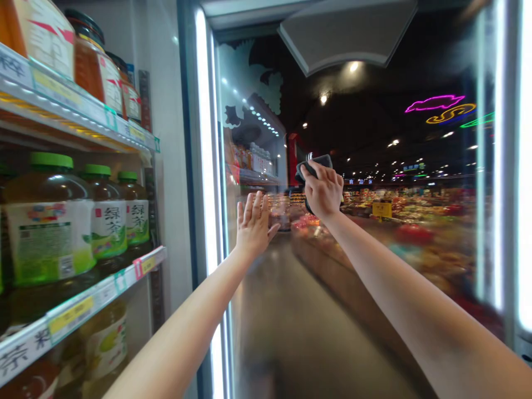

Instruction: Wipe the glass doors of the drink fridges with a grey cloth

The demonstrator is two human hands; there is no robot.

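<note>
In the head view, my right hand [325, 188] presses a dark grey cloth [320, 162] against the glass door [266, 288], its fingers bent over the cloth. To its left and a little lower, my left hand [253, 221] lies flat on the same glass with the fingers stretched out and nothing in it. Both arms reach forward from the bottom of the view. A bright light strip [206, 166] runs up the door's left side. The glass shows reflections and the shop behind it.
On the left, an upper shelf [83, 105] carries amber drink bottles [108, 72]. Below it, a second shelf [100, 299] holds green-capped tea bottles [52, 221], near my left forearm. Another light strip [499, 166] borders the right. Beyond the glass are an aisle floor and blurred displays.
</note>
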